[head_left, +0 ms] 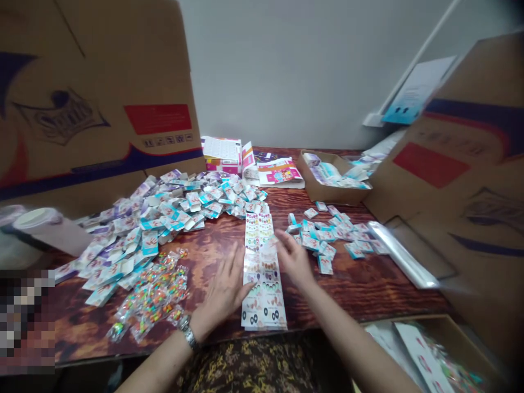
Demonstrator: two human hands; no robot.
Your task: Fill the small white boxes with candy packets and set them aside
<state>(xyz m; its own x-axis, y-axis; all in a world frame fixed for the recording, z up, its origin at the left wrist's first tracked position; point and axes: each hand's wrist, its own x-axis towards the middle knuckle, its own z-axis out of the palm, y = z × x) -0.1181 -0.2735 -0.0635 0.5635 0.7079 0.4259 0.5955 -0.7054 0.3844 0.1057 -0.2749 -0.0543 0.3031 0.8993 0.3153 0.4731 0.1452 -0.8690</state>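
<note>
Head-worn view, angled down at hands (223,286)

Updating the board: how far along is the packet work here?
Looks done: the cardboard tray already holds some packets. In hand: the left hand and right hand are open at a long printed strip. Apparently left: a big heap of packets, a smaller group of packets, and clear bags of colourful pieces, all loose on the table.

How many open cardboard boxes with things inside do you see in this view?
2. One cardboard box stands on the table at the back right, holding small packets; a second cardboard box sits below the table's front right edge, holding printed sheets. More may be hidden.
</note>
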